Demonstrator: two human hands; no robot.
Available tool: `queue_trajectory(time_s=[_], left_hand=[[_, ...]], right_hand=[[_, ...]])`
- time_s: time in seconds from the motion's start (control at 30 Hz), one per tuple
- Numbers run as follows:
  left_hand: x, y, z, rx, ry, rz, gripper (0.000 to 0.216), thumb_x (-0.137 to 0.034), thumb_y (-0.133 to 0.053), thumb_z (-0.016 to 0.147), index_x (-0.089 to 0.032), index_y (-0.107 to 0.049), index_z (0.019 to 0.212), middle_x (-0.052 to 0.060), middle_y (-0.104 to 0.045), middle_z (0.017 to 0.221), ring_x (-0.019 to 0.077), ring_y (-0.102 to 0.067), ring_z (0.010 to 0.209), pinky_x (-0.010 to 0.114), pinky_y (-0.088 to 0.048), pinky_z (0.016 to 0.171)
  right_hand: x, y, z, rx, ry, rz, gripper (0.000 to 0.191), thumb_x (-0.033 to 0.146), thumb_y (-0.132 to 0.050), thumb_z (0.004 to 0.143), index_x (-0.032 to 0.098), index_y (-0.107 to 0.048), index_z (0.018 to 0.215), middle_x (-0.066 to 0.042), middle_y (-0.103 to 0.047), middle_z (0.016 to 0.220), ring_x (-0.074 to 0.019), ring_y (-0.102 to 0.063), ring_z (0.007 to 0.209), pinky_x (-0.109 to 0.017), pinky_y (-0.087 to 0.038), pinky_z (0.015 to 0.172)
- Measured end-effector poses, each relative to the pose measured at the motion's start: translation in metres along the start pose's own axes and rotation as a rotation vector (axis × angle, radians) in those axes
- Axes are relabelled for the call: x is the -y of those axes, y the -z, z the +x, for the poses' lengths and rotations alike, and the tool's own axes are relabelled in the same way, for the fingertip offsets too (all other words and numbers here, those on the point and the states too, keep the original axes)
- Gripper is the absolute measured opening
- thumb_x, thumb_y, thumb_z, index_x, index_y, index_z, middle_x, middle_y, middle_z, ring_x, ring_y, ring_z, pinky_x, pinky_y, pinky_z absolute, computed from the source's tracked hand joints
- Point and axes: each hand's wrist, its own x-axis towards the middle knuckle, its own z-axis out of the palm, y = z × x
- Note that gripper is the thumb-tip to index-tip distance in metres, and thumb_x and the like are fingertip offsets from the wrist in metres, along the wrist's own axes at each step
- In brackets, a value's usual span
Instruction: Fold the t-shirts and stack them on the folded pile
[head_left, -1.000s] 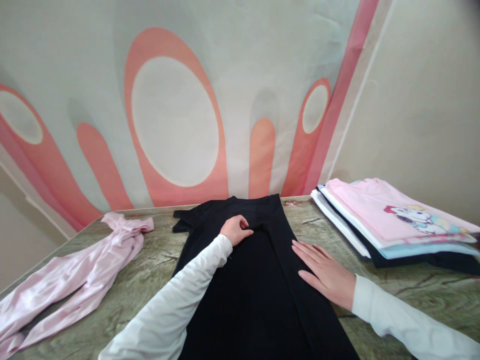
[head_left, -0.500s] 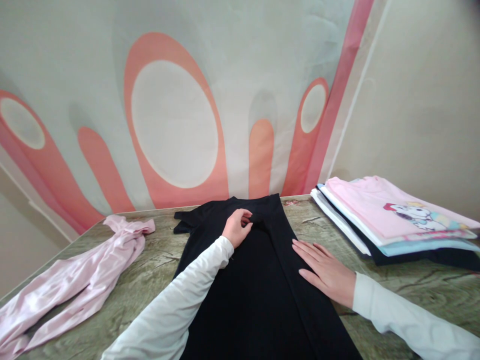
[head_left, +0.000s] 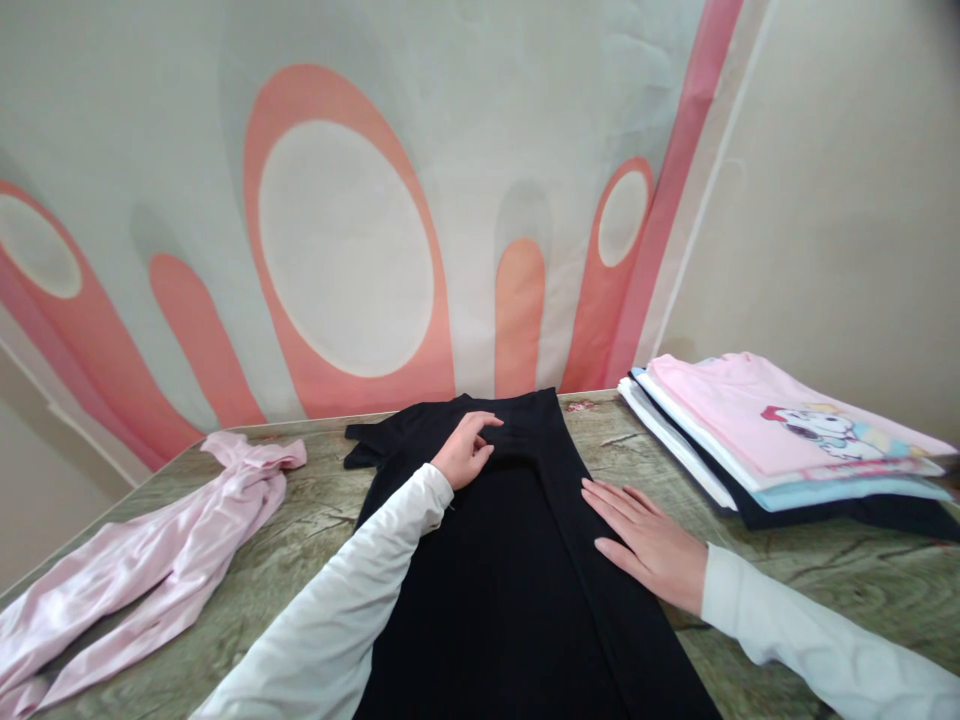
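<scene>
A black short-sleeved shirt [head_left: 495, 590] lies on the table, its right side folded inward in a long strip and one sleeve sticking out at the far left. Over its upper part is my left hand [head_left: 463, 450], with loosely bent fingers, thumb apart from them and nothing held. Whether its fingertips touch the cloth I cannot tell. My right hand [head_left: 645, 545] rests flat along the shirt's folded right edge, fingers stretched out.
To the right sits a stack of folded clothes [head_left: 697, 420], topped by a pink shirt with a cartoon dog print. A crumpled pale pink garment [head_left: 172, 550] lies at the left. The wood-patterned table [head_left: 322, 510] meets a decorated wall [head_left: 472, 120] at the back.
My left hand has moved slightly left, and its fingers have straightened and parted from the thumb. The right hand stays flat on the shirt's edge.
</scene>
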Motion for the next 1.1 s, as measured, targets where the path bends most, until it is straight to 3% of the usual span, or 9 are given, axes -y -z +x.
queue_trajectory(time_s=[0.13,0.23,0.4,0.53,0.63,0.83,1.1], left_hand=[[0.004,0.002,-0.002,0.214,0.013,0.008,0.029,-0.009,-0.045,0.076,-0.018,-0.059,0.1,0.006,-0.053,0.107,0.0055,-0.055,0.061,0.021,-0.048,0.061],[0.004,0.002,-0.003,0.275,0.026,0.118,0.021,-0.019,-0.051,0.077,-0.018,-0.063,0.094,0.003,-0.06,0.091,0.0074,-0.054,0.06,0.021,-0.046,0.062],[-0.002,0.007,-0.002,0.255,-0.008,0.196,0.022,-0.034,-0.056,0.076,-0.021,-0.066,0.091,0.002,-0.062,0.085,0.0103,-0.054,0.063,0.023,-0.044,0.065],[-0.007,0.004,-0.003,0.185,-0.062,0.284,0.04,-0.039,-0.067,0.065,-0.023,-0.062,0.101,0.005,-0.06,0.099,0.0195,-0.054,0.09,0.033,-0.04,0.084],[-0.011,-0.004,-0.007,0.163,-0.053,0.39,0.053,-0.037,-0.067,0.063,-0.022,-0.054,0.112,0.007,-0.057,0.108,0.0234,-0.052,0.098,0.037,-0.037,0.088],[-0.017,-0.021,-0.013,0.121,-0.12,0.495,0.066,-0.021,-0.06,0.062,-0.016,-0.04,0.125,0.011,-0.049,0.123,0.0253,-0.037,0.12,0.043,-0.019,0.103],[-0.012,-0.026,-0.011,0.158,-0.102,0.54,0.026,-0.019,-0.049,0.074,-0.019,-0.061,0.097,0.007,-0.061,0.109,0.0193,-0.054,0.103,0.04,-0.021,0.104]], right_hand=[[0.001,0.0,0.0,0.013,-0.001,0.021,0.054,0.046,-0.028,0.089,0.024,-0.021,0.137,-0.004,-0.024,0.142,-0.0202,-0.023,0.129,-0.044,-0.021,0.105],[0.001,0.003,-0.001,0.031,-0.013,0.036,0.055,0.047,-0.028,0.088,0.023,-0.021,0.137,-0.005,-0.023,0.142,-0.0207,-0.023,0.129,-0.045,-0.021,0.105],[0.0,0.02,0.012,0.032,0.026,0.06,0.053,0.048,-0.033,0.086,0.021,-0.038,0.131,-0.005,-0.036,0.136,-0.0236,-0.021,0.129,-0.045,-0.023,0.104],[0.007,0.031,0.05,-0.034,0.107,0.086,0.043,0.037,-0.042,0.084,0.019,-0.047,0.123,-0.008,-0.049,0.125,-0.0233,-0.035,0.121,-0.041,-0.029,0.1],[0.013,0.024,0.086,-0.072,0.092,0.115,0.037,0.028,-0.048,0.081,0.016,-0.053,0.115,-0.01,-0.055,0.11,-0.0213,-0.049,0.103,-0.036,-0.038,0.092],[0.02,-0.011,0.132,-0.208,-0.042,0.149,0.027,0.022,-0.055,0.073,0.015,-0.058,0.1,-0.008,-0.055,0.096,-0.0192,-0.051,0.091,-0.032,-0.039,0.085],[0.018,-0.027,0.131,-0.302,-0.05,0.07,0.018,0.016,-0.046,0.077,0.018,-0.062,0.086,-0.006,-0.055,0.085,-0.0189,-0.048,0.084,-0.033,-0.039,0.078]])
